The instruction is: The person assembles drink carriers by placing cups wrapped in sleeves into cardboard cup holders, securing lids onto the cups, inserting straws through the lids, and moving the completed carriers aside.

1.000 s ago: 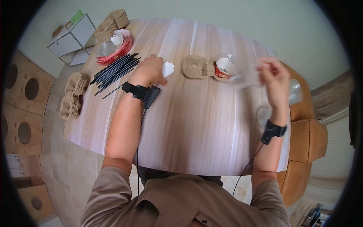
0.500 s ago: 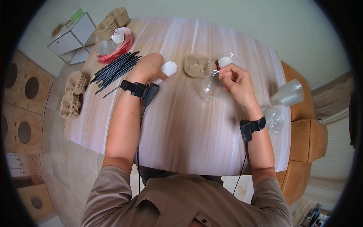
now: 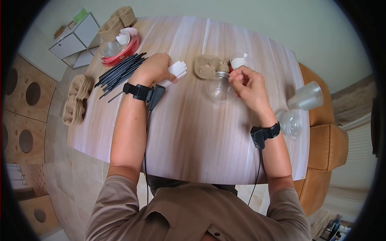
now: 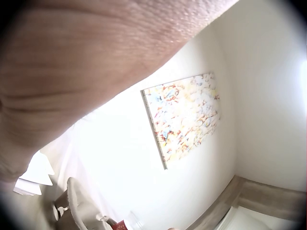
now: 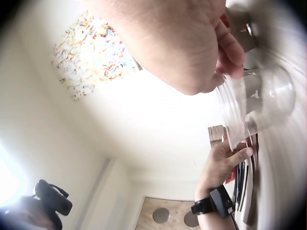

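My right hand (image 3: 252,89) pinches a clear plastic dome lid (image 3: 218,93) by its ridged rim, between thumb and fingers, with the rounded part hanging toward me. Just beyond it, a clear cup (image 3: 246,59) with white inside and a red sleeve sits in one end of a pulp cup carrier (image 3: 207,64). On the left, my other hand (image 3: 155,67) holds a small bunch of flat white card-like pieces (image 3: 180,69), which stick out past its thumb; its fingers are hidden beneath the palm. The white pieces also show at the lower left of the left wrist view.
Black straws (image 3: 122,74) lie beside my left hand. Behind them are red sleeves (image 3: 132,50) and more clear plastic (image 3: 110,50). Stacked carriers (image 3: 74,106) stand at the left edge. Nested clear cups (image 3: 307,96) and dome lids (image 3: 291,123) lie by the right edge.
The right hand has come in from the right with the clear lid, then shifted slightly left and tilted it. The white pieces in the left hand have spread out more.
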Tool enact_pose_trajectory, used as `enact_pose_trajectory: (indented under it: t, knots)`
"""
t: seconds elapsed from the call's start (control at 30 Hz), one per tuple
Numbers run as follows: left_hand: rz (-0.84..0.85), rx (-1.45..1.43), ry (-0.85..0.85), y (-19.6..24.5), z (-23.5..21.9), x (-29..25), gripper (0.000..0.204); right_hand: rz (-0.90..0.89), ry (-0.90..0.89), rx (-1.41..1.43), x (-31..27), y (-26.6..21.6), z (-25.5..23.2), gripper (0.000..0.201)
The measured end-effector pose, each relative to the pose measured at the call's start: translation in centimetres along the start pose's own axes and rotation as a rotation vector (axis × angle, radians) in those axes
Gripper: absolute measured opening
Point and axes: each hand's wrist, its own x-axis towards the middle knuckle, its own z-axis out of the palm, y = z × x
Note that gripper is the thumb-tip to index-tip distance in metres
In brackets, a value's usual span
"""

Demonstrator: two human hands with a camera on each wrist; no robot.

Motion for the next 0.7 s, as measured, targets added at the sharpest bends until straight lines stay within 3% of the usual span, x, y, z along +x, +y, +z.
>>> enact_pose_trajectory:
  t: [0.27, 0.33, 0.37, 0.43, 0.5, 0.57, 0.6, 0.67, 0.7]
  knots:
    - [0.033, -0.083, 0.000, -0.7, -2.1, -1.2, 0.066, -0.070, 0.030, -0.149, -0.2, 0.1, 0.3, 0.010]
    - [0.090, -0.354, 0.032, -1.1, -3.5, -2.3, 0.067, -0.059, 0.032, -0.167, -0.3, -0.4, 0.2, 0.012]
    - [0.092, -0.345, 0.034, -1.5, -3.9, -2.5, 0.067, -0.050, 0.036, -0.184, -0.4, -0.7, 0.1, 0.013]
    - [0.377, -0.864, -0.026, -2.0, -5.1, -2.8, 0.067, -0.098, 0.087, -0.209, -0.3, -1.2, -0.3, 0.015]
    - [0.465, -0.979, -0.015, -0.6, -6.0, -4.8, 0.070, -0.147, 0.141, -0.234, -0.6, -2.4, -0.7, 0.016]
    - [0.662, -1.486, -0.007, 0.9, -5.8, -5.6, 0.077, -0.176, 0.298, -0.251, -1.0, -4.2, -1.1, 0.020]
    - [0.707, -1.581, -0.046, 1.9, -5.5, -5.7, 0.089, -0.185, 0.312, -0.249, -1.2, -4.5, -1.2, 0.020]
    - [0.713, -1.537, -0.147, 3.0, -5.4, -5.3, 0.087, -0.257, 0.119, 0.107, -1.8, -4.9, -1.9, 0.026]
    - [0.703, -1.503, -0.243, 3.7, -5.1, -5.3, 0.084, -0.259, 0.134, 0.103, -2.1, -5.4, -2.1, 0.026]
